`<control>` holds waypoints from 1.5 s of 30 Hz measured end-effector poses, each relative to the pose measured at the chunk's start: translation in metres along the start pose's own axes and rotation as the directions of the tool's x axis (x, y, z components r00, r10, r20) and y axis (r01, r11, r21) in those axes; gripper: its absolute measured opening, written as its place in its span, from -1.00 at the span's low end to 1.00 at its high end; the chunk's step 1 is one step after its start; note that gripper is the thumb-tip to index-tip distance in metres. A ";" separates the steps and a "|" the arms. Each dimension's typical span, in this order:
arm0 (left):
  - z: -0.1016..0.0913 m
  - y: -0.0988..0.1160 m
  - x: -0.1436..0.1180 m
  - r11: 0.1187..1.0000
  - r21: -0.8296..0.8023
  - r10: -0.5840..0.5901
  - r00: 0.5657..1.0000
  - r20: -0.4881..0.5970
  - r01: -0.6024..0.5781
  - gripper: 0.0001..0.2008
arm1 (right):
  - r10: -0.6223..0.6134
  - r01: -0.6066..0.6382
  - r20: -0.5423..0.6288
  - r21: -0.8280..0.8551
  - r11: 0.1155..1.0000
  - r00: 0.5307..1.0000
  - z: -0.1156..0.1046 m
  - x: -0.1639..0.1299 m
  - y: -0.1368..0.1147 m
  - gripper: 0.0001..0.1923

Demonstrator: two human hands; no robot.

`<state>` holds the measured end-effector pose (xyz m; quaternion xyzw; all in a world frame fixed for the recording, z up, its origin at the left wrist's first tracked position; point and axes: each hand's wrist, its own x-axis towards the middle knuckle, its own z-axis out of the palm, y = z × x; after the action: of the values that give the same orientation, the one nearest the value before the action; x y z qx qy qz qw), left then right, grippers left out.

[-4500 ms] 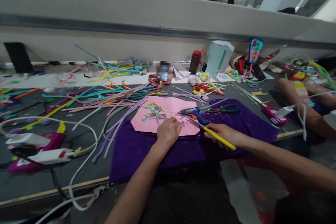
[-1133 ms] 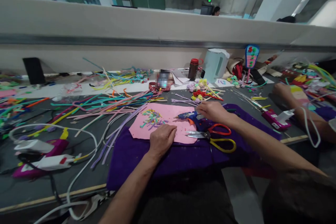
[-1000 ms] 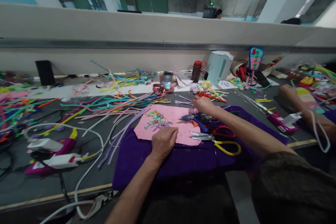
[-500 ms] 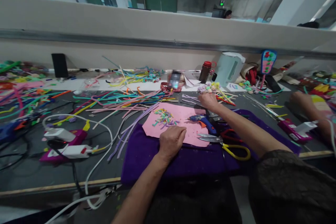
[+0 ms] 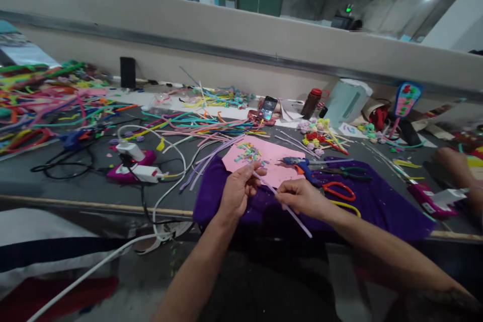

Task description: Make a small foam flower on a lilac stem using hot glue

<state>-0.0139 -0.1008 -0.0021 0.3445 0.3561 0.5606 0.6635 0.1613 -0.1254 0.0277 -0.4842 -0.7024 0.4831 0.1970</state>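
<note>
Both of my hands are gripping one lilac pipe cleaner (image 5: 282, 202) above the near edge of the purple cloth (image 5: 381, 209). My left hand (image 5: 238, 192) is pinching its far end between thumb and fingertips, and my right hand (image 5: 300, 196) is closing its fingers around the middle. Its long axis is running diagonally, the upper end pointing away toward the pink sheet (image 5: 264, 158), the lower end sticking out past my right hand toward my body. My right fingers are covering the middle stretch, so I cannot tell whether it is bending there.

Just beyond my hands, cut bits (image 5: 249, 151) are lying on the pink sheet. A blue glue gun (image 5: 302, 166) is resting beyond my right hand, with scissors (image 5: 341, 196) right of it, their blades hidden behind my wrist. Loose pipe cleaners (image 5: 196, 128) are spreading out beyond my left hand. Another person's hand (image 5: 451, 161) is resting far to my right, partly cut off.
</note>
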 end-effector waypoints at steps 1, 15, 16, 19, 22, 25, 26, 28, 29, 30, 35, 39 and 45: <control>-0.002 0.001 -0.005 1.000 -0.013 -0.002 1.000 -0.014 0.002 -0.60 | 0.008 -0.008 0.006 0.021 1.000 1.000 0.006 -0.001 0.002 -0.81; -0.014 0.006 -0.027 0.996 0.070 -0.077 0.975 0.210 0.064 -0.33 | -0.161 0.167 -0.056 0.135 0.977 0.985 0.000 0.034 -0.018 -0.72; -0.015 0.006 -0.027 0.994 0.087 -0.084 0.970 0.227 0.066 -0.31 | -0.171 0.171 -0.015 0.150 0.974 0.985 0.003 0.035 -0.020 -0.72; -0.016 0.003 -0.029 0.988 0.135 -0.113 0.955 0.276 0.078 -0.30 | -0.178 0.170 0.032 0.174 0.970 0.983 0.010 0.036 -0.018 -0.73; -0.019 -0.001 -0.030 0.977 0.181 -0.169 0.936 0.310 0.116 -0.33 | -0.164 0.158 0.020 0.167 0.973 0.986 0.012 0.035 -0.010 -0.77; -0.021 -0.009 -0.030 0.964 0.215 -0.218 0.932 0.290 0.159 -0.40 | -0.144 0.139 0.032 0.130 0.982 0.989 0.011 0.032 -0.003 -0.78; -0.021 -0.012 -0.030 0.959 0.225 -0.229 0.936 0.268 0.171 -0.46 | -0.140 0.137 0.027 0.102 0.985 0.990 0.011 0.032 -0.002 -0.78; -0.021 -0.017 -0.030 0.952 0.247 -0.240 0.946 0.220 0.184 -0.62 | -0.139 0.139 0.004 0.037 0.990 0.990 0.010 0.030 0.000 -0.78; -0.021 -0.019 -0.030 0.948 0.259 -0.238 0.950 0.203 0.183 -0.68 | -0.137 0.137 0.000 0.011 0.990 0.991 0.010 0.029 0.000 -0.78; -0.021 -0.021 -0.031 0.946 0.272 -0.235 0.953 0.193 0.178 -0.71 | -0.133 0.133 0.005 -0.005 0.991 0.991 0.010 0.028 0.000 -0.79; -0.023 -0.021 -0.036 0.941 0.302 -0.214 0.958 0.189 0.150 -0.73 | -0.095 0.093 0.095 0.028 0.995 0.991 0.010 0.035 0.000 -0.77; -0.031 -0.013 -0.032 0.966 0.196 -0.186 0.979 0.086 0.166 -0.74 | -0.129 0.140 0.075 -0.167 0.976 0.989 -0.003 0.059 -0.003 -0.71; -0.042 0.018 0.004 0.997 0.071 0.035 0.995 -0.098 -0.029 -0.74 | -0.304 0.177 0.010 -0.831 0.528 0.953 -0.014 0.115 -0.015 -0.72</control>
<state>-0.0580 -0.0918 -0.0084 0.3449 0.4024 0.5748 0.6235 0.1125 -0.0198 0.0247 -0.4498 -0.8904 0.0335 0.0605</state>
